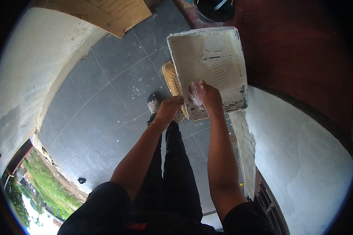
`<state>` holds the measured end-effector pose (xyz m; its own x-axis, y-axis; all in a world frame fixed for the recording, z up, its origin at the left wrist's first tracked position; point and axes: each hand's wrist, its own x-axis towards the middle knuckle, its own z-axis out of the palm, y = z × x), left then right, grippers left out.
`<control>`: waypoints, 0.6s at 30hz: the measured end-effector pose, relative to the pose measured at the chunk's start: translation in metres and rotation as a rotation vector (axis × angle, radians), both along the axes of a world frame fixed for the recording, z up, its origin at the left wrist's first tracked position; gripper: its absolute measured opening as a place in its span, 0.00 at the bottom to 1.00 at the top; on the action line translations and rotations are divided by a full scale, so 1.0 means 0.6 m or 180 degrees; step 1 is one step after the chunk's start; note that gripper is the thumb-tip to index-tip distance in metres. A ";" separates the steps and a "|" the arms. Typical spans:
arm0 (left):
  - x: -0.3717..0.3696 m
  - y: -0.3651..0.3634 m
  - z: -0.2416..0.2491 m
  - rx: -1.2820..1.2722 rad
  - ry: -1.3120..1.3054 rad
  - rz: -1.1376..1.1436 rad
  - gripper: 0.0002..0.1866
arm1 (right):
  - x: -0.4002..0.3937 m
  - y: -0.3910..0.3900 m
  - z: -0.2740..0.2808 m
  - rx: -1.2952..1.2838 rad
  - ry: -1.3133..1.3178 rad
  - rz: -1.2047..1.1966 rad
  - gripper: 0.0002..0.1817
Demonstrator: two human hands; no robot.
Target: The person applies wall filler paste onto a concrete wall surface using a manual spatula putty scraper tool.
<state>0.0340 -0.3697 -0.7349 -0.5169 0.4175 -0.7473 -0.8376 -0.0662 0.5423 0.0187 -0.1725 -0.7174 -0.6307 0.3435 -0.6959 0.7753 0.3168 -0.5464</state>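
Observation:
A paint tray (223,68) with a ribbed slope and white paint smears is held out in front of me, its rim chipped and streaked dark. My left hand (171,108) has its fingers closed at the near left rim of the tray. Inside the lower left of the tray, my right hand (211,98) closes around a crumpled whitish wad (195,94); whether it is plastic or cloth I cannot tell. Partly hidden behind the tray's left side is a tan, creased bundle (170,76).
Grey floor tiles (102,98) carry white paint spots. A cardboard sheet (110,13) lies at the top left, and a black bucket (213,11) stands on a dark red surface (294,51). White walls (298,156) flank both sides. My patterned sock (153,105) shows below the bundle.

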 end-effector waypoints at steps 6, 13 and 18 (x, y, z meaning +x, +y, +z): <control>0.003 -0.007 -0.008 -0.0032 0.0249 -0.0203 0.29 | -0.014 0.004 0.049 -0.0460 -0.0415 -0.0553 0.30; 0.001 -0.006 0.015 -0.0161 0.0264 -0.0278 0.28 | 0.034 0.049 0.026 -0.1480 -0.0585 -0.1612 0.31; 0.024 -0.032 0.014 -0.0297 0.0135 0.0076 0.27 | 0.072 0.071 0.068 -0.2429 -0.0312 -0.2176 0.29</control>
<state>0.0483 -0.3892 -0.7263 -0.5580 0.3344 -0.7595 -0.8124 -0.0336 0.5821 0.0622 -0.1300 -0.6768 -0.3953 0.0525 -0.9171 0.7116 -0.6139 -0.3418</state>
